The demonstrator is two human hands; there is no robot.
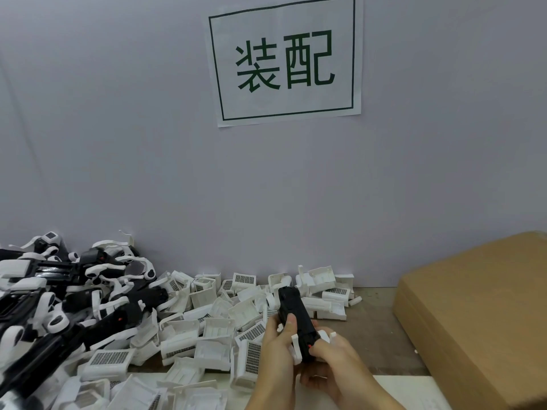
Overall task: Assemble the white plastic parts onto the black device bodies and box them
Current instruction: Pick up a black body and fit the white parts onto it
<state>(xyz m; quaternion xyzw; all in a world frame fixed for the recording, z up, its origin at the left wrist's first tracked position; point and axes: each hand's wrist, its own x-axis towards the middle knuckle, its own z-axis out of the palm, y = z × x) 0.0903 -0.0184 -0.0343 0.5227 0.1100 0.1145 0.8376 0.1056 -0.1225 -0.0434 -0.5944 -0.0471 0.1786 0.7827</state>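
A black device body [294, 313] with a small red dot near its lower end stands tilted above the table, its top pointing away from me. My left hand [276, 353] grips it from the left, fingers curled over its side. My right hand [331, 365] holds its lower end from the right and below. A white plastic part [324, 335] sits against that lower end between my hands, mostly hidden. Loose white plastic parts [207, 327] lie heaped on the table to the left and behind.
A pile of black device bodies with white parts [59, 297] fills the far left. A brown cardboard box [479, 309] stands at the right. A grey wall with a printed paper sign [284, 60] rises right behind the table. A white sheet [408, 392] lies near the front.
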